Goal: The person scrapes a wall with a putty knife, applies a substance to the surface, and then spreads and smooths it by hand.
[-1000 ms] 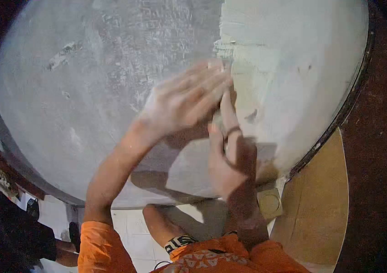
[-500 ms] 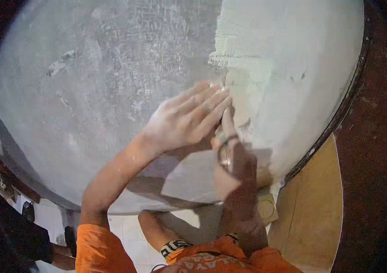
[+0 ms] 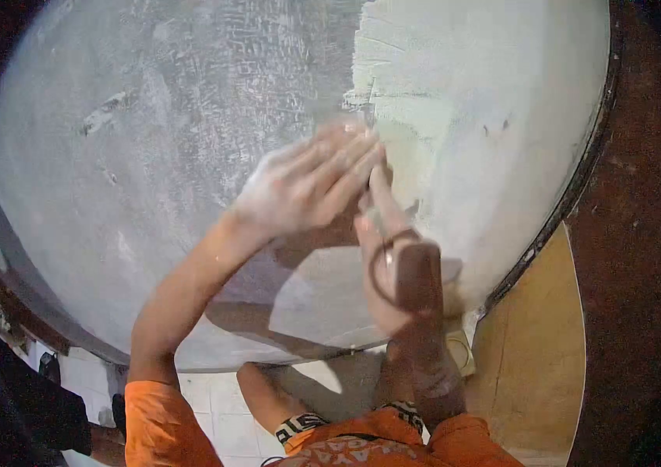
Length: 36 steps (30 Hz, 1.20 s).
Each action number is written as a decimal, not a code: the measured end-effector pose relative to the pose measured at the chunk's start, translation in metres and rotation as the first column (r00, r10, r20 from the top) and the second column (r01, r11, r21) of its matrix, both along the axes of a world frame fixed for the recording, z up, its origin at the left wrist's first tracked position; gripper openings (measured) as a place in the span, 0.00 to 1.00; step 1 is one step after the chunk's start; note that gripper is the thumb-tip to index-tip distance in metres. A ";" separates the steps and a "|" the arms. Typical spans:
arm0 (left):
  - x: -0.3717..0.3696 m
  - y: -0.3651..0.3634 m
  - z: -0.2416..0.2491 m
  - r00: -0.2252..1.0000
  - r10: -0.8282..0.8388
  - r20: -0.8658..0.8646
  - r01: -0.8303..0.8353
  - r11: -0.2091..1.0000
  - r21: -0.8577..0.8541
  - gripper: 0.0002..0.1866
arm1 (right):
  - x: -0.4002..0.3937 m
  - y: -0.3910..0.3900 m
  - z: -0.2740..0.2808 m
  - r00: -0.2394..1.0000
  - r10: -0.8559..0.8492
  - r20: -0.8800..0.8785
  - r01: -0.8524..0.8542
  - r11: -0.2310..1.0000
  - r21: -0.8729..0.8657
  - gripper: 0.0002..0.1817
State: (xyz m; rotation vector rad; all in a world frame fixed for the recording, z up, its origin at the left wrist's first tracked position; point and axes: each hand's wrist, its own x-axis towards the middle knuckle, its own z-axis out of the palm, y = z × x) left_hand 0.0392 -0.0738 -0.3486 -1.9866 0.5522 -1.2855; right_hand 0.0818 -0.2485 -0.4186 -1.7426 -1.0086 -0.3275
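A large rounded panel (image 3: pixel 167 233) fills the view, dull grey on the left, with a pale greenish-white coating (image 3: pixel 416 47) on the right, ending in a ragged edge. My left hand (image 3: pixel 307 183), whitened with dust or paste, is open, its straight fingers lying together beside that edge, slightly blurred. Its fingertips meet the front of my right hand (image 3: pixel 381 233). In my right hand is a tool with a brown, round-cornered handle end (image 3: pixel 418 272); one finger reaches forward along it. The tool's front is hidden under my left fingers, so its exact kind cannot be made out.
A dark rim (image 3: pixel 571 210) edges the panel on the right. Beyond it are a tan board (image 3: pixel 533 342) and a reddish-brown surface (image 3: pixel 641 272). White floor tiles (image 3: pixel 233 424) show below. A person in dark clothing (image 3: pixel 27 397) is at the lower left.
Both hands have moved slightly up and left in the view, staying together. The panel has also shifted a little left.
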 end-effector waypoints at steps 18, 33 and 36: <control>0.013 0.004 0.039 0.996 -0.042 0.078 0.044 0.999 -0.026 0.22 | 0.003 0.010 0.037 0.999 0.018 0.035 -0.021 0.997 0.071 0.27; 0.015 -0.006 0.044 1.000 -0.020 0.015 0.021 0.997 -0.078 0.23 | 0.007 0.008 0.066 0.998 0.046 0.034 -0.053 0.971 0.234 0.26; 0.011 -0.008 0.016 0.999 0.039 -0.019 -0.040 0.998 -0.053 0.23 | 0.013 0.008 0.032 0.998 0.019 0.051 -0.027 0.986 0.166 0.26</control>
